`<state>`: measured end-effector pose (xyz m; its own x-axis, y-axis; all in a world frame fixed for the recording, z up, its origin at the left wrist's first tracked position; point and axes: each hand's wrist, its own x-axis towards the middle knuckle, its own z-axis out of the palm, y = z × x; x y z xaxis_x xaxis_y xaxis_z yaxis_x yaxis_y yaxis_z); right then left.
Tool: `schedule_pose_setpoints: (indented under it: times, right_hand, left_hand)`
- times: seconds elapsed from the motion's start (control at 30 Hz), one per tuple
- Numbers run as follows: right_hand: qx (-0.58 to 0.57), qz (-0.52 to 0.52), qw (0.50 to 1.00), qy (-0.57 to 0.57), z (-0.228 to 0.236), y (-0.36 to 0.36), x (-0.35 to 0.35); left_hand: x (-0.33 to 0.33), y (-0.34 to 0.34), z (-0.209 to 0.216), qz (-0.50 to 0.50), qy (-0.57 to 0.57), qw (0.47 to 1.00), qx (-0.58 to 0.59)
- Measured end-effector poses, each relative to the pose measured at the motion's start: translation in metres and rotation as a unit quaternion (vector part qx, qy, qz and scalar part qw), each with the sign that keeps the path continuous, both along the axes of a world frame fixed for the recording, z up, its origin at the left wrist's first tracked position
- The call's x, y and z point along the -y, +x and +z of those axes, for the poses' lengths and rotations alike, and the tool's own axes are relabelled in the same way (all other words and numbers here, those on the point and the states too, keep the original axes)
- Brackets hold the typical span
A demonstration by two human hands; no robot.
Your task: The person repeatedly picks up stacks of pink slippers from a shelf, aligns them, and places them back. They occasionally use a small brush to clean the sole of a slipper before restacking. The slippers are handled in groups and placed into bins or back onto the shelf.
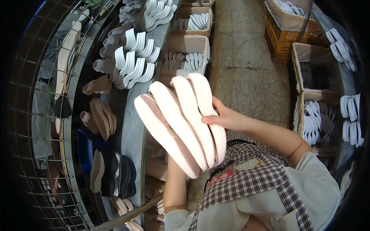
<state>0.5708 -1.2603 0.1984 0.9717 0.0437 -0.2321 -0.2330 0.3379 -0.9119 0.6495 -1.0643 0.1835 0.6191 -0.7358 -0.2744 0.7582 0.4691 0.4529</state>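
Observation:
Several pale pink shoe soles (177, 121) stand side by side in a bunch in front of my body, their long edges slanting from upper left to lower right. My right hand (223, 115) is closed on the rightmost soles, its thumb across their near face and its fingers behind them. My left forearm rises from below to the underside of the bunch. The left hand itself is hidden behind the soles, so its fingers do not show.
To the left a grey shelf (133, 127) carries white soles (135, 57), brown soles (103, 115) and dark soles (125, 175). A wire mesh rack (36, 154) stands further left. Lined bins (189, 42) line the aisle (248, 46), with an orange crate (278, 42) at right.

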Motion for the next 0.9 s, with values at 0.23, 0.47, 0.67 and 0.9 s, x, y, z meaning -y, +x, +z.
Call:
schedule_pose_setpoints:
  times: [0.23,0.47,0.67,0.9]
  right_hand:
    - [0.115,-0.015,0.992,-0.052,0.005,-0.009,-0.004]
    - [0.165,-0.05,0.98,-0.103,0.004,-0.012,-0.008]
    - [0.163,-0.034,0.979,-0.119,0.007,-0.019,-0.007]
    - [0.159,-0.03,0.971,-0.173,0.004,-0.021,-0.006]
  left_hand:
    - [0.001,0.003,0.001,0.021,0.006,1.0,0.004]
    - [0.0,0.003,0.004,0.037,0.015,0.999,0.008]
    - [-0.003,0.003,0.006,0.051,0.018,0.998,0.013]
    - [-0.008,0.001,0.009,0.067,0.02,0.997,0.017]
